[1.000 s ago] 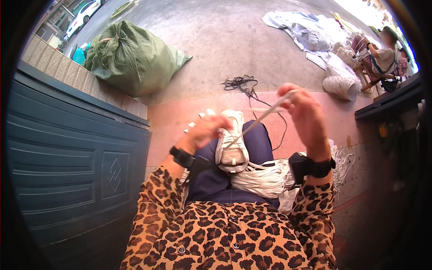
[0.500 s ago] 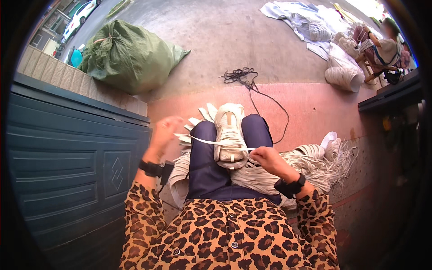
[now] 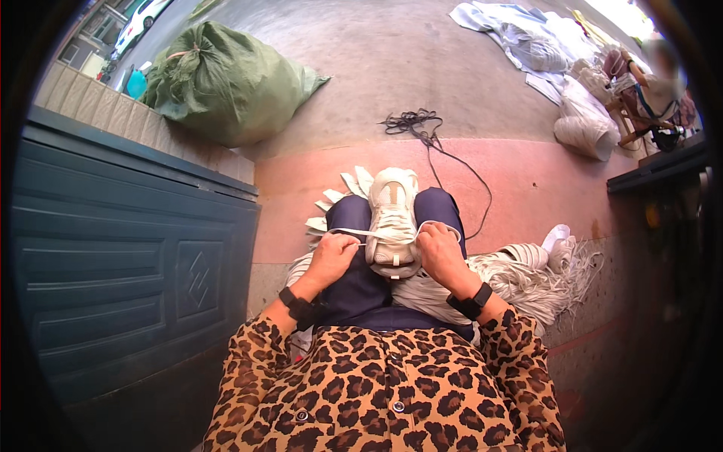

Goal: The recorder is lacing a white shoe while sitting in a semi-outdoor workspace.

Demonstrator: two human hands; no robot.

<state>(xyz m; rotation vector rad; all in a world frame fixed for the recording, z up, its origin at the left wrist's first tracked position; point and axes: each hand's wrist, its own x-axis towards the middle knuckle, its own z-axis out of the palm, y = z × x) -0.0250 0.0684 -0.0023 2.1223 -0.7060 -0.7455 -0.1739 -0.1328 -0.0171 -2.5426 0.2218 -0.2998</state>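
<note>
Both hands (image 3: 331, 256) (image 3: 440, 252) pinch a flat white lace (image 3: 354, 232) across a chunky sneaker (image 3: 392, 218).

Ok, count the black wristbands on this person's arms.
2. One black wristband on the left wrist, beside the left hand; the other wristband on the right wrist, behind the right hand. Both hands pull a white shoelace across the white sneaker.

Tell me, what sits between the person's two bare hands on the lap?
In the head view, a white lace-up sneaker lies between the left hand and right hand, and a flat white shoelace runs across it from hand to hand.
</note>
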